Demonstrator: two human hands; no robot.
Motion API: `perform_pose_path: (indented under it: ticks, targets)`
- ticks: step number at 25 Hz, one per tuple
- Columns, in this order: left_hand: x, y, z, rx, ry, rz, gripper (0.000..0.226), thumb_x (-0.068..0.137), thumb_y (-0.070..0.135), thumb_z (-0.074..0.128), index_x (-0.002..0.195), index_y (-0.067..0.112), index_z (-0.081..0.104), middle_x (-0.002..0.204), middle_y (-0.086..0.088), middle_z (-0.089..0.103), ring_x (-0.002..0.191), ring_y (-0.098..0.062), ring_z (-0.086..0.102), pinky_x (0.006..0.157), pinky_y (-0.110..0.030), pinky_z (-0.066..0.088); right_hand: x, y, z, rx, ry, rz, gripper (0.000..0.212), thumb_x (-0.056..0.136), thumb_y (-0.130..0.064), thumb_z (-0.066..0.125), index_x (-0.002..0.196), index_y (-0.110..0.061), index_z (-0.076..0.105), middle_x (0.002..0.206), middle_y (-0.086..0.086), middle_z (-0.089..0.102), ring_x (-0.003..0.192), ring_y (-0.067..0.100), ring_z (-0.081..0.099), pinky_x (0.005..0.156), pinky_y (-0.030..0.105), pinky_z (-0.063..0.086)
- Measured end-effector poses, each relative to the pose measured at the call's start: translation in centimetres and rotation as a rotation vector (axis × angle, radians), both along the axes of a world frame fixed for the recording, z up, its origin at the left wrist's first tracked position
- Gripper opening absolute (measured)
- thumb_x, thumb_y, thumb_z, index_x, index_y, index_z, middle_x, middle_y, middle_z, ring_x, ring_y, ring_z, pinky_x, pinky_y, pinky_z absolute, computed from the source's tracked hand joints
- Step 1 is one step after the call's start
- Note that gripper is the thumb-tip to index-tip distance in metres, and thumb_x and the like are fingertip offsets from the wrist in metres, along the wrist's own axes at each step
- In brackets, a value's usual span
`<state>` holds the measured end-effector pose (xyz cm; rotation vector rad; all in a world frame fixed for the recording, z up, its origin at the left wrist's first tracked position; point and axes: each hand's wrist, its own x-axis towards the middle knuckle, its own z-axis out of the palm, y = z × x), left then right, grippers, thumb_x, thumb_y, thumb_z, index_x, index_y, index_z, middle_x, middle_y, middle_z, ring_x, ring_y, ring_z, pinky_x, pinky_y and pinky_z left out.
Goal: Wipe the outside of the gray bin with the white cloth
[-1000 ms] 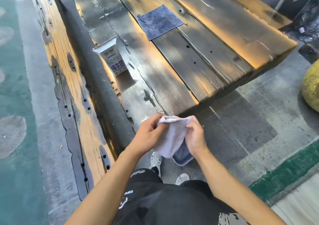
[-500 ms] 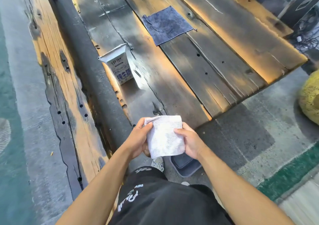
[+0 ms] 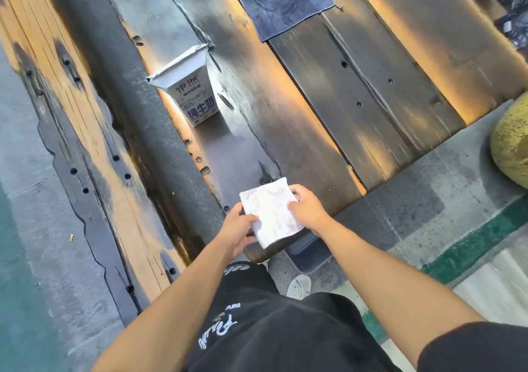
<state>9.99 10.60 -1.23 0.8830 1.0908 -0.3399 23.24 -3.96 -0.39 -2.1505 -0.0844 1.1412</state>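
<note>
The white cloth (image 3: pixel 271 211), folded into a flat square, is held over the near end of the dark wooden table (image 3: pixel 314 120). My left hand (image 3: pixel 238 230) grips its near left corner and my right hand (image 3: pixel 305 210) pinches its right edge. The gray bin (image 3: pixel 310 253) stands on the floor below the table's end, mostly hidden under my right forearm and the cloth; only part of its rim and inside shows.
A white milk carton (image 3: pixel 191 91) stands upright on the table ahead. A dark blue cloth (image 3: pixel 281 0) lies spread further back. A wooden bench (image 3: pixel 85 131) runs along the left. A yellow-green rounded object (image 3: pixel 511 143) sits on the floor at right.
The cloth went from bunched between my hands to a flat folded square, and both hands carried it forward over the table's near end. My view tilted closer to the table.
</note>
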Motion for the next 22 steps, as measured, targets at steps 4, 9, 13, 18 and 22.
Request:
perform_pose_path:
  ticks: [4, 9, 13, 18, 22]
  targets:
    - [-0.3, 0.2, -1.0, 0.009, 0.056, -0.023, 0.035, 0.102, 0.001, 0.051, 0.129, 0.023, 0.053, 0.121, -0.001, 0.069, 0.113, -0.031, 0.069, 0.086, -0.049, 0.063, -0.1, 0.5, -1.2, -0.029, 0.050, -0.039, 0.036, 0.098, -0.004, 0.052, 0.127, -0.025, 0.061, 0.113, -0.010, 0.069, 0.104, 0.013, 0.066, 0.084, 0.039, 0.061]
    - [-1.4, 0.5, -1.9, 0.121, 0.129, -0.076, 0.030, 0.098, -0.006, 0.055, 0.126, 0.006, 0.052, 0.123, -0.013, 0.067, 0.107, -0.035, 0.072, 0.092, -0.050, 0.061, -0.7, -0.2, -1.5, -0.040, 0.055, -0.158, 0.037, 0.094, -0.002, 0.049, 0.114, -0.028, 0.066, 0.100, -0.019, 0.070, 0.102, 0.011, 0.066, 0.088, 0.035, 0.059]
    - [-2.3, 0.0, -1.8, 0.232, 0.192, -0.158, 0.022, 0.099, -0.004, 0.055, 0.120, 0.002, 0.054, 0.109, -0.021, 0.072, 0.093, -0.036, 0.075, 0.082, -0.045, 0.065, -0.7, -1.4, -1.2, -0.132, 0.034, -0.104, 0.036, 0.088, -0.007, 0.051, 0.118, -0.017, 0.069, 0.115, 0.001, 0.073, 0.108, 0.024, 0.067, 0.095, 0.043, 0.056]
    - [-3.5, -1.5, -1.4, 0.296, 0.271, -0.303, 0.012, 0.099, 0.001, 0.050, 0.093, 0.005, 0.059, 0.089, -0.018, 0.071, 0.071, -0.027, 0.069, 0.059, -0.033, 0.062, -2.2, -4.1, -1.0, -0.186, 0.010, -0.048, 0.023, 0.090, -0.006, 0.056, 0.084, -0.025, 0.068, 0.103, 0.010, 0.076, 0.100, 0.031, 0.070, 0.087, 0.047, 0.060]
    - [-4.3, -3.9, -1.1, 0.339, 0.305, -0.471, 0.018, 0.102, 0.007, 0.046, 0.094, 0.005, 0.062, 0.087, -0.016, 0.071, 0.067, -0.026, 0.067, 0.052, -0.029, 0.058, -3.7, -8.2, -1.2, -0.271, -0.016, -0.003, 0.026, 0.096, -0.012, 0.050, 0.097, 0.001, 0.073, 0.108, 0.022, 0.074, 0.097, 0.036, 0.067, 0.089, 0.050, 0.056]
